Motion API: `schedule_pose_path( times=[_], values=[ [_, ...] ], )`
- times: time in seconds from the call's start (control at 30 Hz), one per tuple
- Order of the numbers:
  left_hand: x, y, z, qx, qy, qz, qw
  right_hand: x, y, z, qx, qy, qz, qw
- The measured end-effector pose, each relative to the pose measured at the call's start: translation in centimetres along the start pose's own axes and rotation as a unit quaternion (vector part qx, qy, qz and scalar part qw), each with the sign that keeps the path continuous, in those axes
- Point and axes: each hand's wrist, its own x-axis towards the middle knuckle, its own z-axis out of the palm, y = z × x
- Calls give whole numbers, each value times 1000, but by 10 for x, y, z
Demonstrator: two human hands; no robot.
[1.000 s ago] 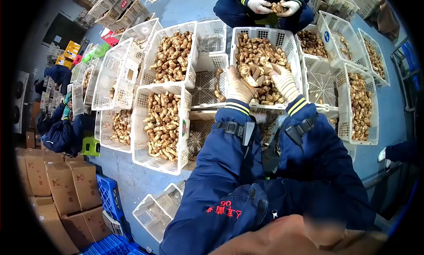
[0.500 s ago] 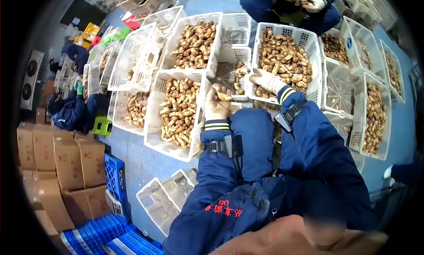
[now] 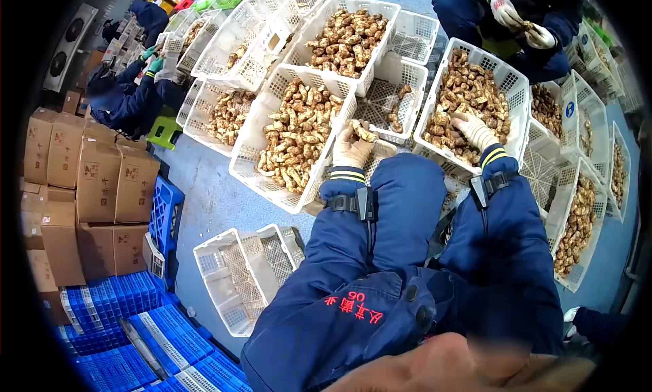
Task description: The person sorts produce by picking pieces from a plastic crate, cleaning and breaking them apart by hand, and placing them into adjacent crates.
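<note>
My left hand (image 3: 352, 149), in a pale glove, holds a brown and cream mushroom (image 3: 364, 131) beside the right wall of a white crate (image 3: 238, 162) full of mushrooms. My right hand (image 3: 475, 132), gloved too, rests on the mushrooms in another white crate (image 3: 523, 107); its fingertips are among them, and whether they grip one is hidden. Between these crates, a smaller crate (image 3: 422, 86) holds a few dark mushrooms.
A co-worker's gloved hands (image 3: 521, 27) hold a mushroom beyond the right crate. Other people sit at the far left. Cardboard boxes (image 3: 98, 181), blue crates (image 3: 112, 310) and an empty white basket (image 3: 217, 283) lie to the left. More mushroom crates (image 3: 577, 276) stand at right.
The view has swung, shifting the crates. My left hand left the right crate and came beside the left one with a mushroom. My right hand has moved from that crate's edge onto its mushrooms.
</note>
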Motion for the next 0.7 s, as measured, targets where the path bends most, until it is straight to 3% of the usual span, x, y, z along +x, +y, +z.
schedule_pose_path(
  times=[0.03, 0.07, 0.17, 0.27, 0.37, 0.5, 0.53, 0.7],
  values=[
    [0, -1, 0, 13, 17, 3, 1000, 0, 3, -4, -3, -7, 2, 1000],
    [1, -2, 0, 28, 35, 6, 999, -2, 10, -4, -4, 30, -58, 998],
    [15, -4, -14, 23, 76, 5, 997, 5, 20, -13, 1, 24, -17, 1000],
    [13, -7, -10, 34, 84, -15, 996, -8, 10, -11, -64, 29, -43, 997],
    [13, -12, -6, 82, 94, -17, 992, -9, 3, -13, -310, 45, -91, 945],
    [5, -28, 6, 338, -54, 84, 936, -23, -11, -1, -326, 3, -107, 939],
    [4, -27, 18, 74, 42, -17, 996, -15, 0, -5, -330, -5, -110, 937],
    [27, -23, 5, 133, 270, -48, 952, -29, -13, -6, -357, 22, -122, 926]
  ],
)
